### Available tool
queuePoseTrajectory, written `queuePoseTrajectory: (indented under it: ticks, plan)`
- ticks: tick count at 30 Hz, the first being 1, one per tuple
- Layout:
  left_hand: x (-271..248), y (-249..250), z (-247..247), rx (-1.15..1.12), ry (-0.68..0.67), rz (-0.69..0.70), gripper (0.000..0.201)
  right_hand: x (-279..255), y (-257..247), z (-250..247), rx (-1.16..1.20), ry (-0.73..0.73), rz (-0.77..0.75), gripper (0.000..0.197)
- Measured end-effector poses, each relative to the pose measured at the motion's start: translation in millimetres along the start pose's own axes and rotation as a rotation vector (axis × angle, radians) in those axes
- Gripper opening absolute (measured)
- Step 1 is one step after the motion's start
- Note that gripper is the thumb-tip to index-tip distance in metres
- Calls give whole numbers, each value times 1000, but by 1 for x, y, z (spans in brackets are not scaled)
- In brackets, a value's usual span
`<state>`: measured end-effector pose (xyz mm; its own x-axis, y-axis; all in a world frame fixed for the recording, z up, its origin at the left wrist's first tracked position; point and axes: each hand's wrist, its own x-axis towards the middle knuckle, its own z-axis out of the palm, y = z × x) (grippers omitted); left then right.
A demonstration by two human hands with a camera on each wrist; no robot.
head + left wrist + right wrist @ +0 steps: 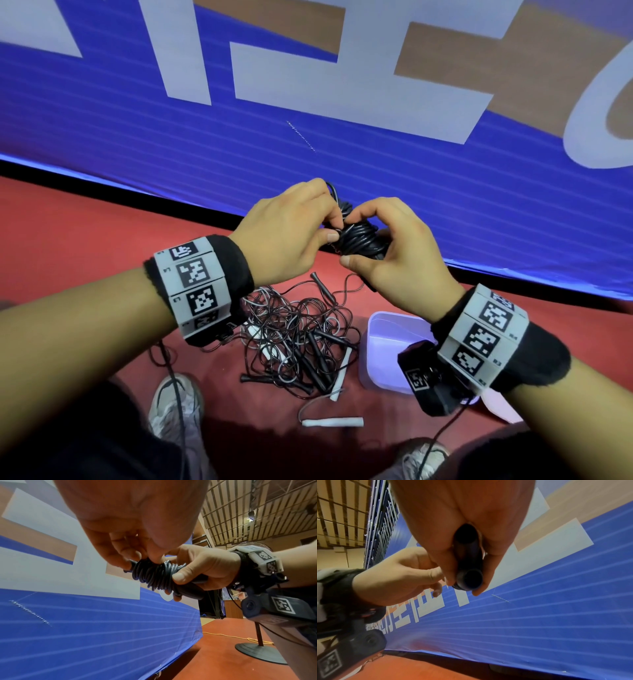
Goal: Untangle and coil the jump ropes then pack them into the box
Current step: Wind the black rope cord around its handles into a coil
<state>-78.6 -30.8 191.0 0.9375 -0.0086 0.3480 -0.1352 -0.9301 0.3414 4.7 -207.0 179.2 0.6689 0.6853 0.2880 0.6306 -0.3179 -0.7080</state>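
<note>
A bundle of black rubber jump rope wound tightly around its handles [356, 236] was held up in front of a blue banner with large pale lettering [376, 164]. The right hand [394, 253] was wrapped around the lower part of the bundle, with the thumb pressed against the windings; in the right wrist view 2 black tubular handles [468, 566] were seen enclosed by its fingers. The left hand [291, 229] was brought against the upper windings, its thumb and fingertips [154, 557] pinching the cord there. In the left wrist view the turns of cord were seen stacked closely side by side.

Below the hands, on the red floor [85, 240], a tangled heap of thin black and grey jump ropes with black and white handles [301, 339] was spread out. A loose white handle [332, 422] lay apart from the heap, nearer the person. A pale translucent plastic box [376, 342] stood just to the right of the heap, partly hidden by the right wrist. Grey sneakers [178, 404] were visible at the bottom edge.
</note>
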Motion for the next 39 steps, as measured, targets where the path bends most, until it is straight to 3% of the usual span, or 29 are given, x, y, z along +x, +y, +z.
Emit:
queuePoseTrajectory:
  ticks: [2, 6, 11, 19, 23, 25, 32, 36, 39]
  plan:
    - [0, 3, -1, 28, -57, -20, 9, 1, -2, -1, 7, -33, -22, 46]
    - [-3, 11, -4, 33, -14, 12, 7, 1, -10, 1, 124, -12, 48, 15]
    - [-2, 18, 2, -83, 79, -53, 5, 4, -8, 6, 154, 66, 85, 17]
    - [4, 2, 7, -273, 188, -84, 6, 11, -11, -5, 477, 123, 178, 18]
    - [5, -3, 2, -319, 69, 17, 5, 7, -5, -7, 334, 86, 135, 24]
    - [2, -3, 0, -347, -3, -5, 10, 5, -2, -8, 248, 71, 122, 25]
    - [4, -3, 6, -181, 108, 25, 15, 5, -8, -7, 42, -12, 124, 45]
    - [4, -3, 6, -168, 146, 7, 11, 8, -10, -6, 193, -19, 201, 39]
    - [10, -6, 4, -314, 217, -133, 11, 13, -8, -9, 381, 26, 242, 42]
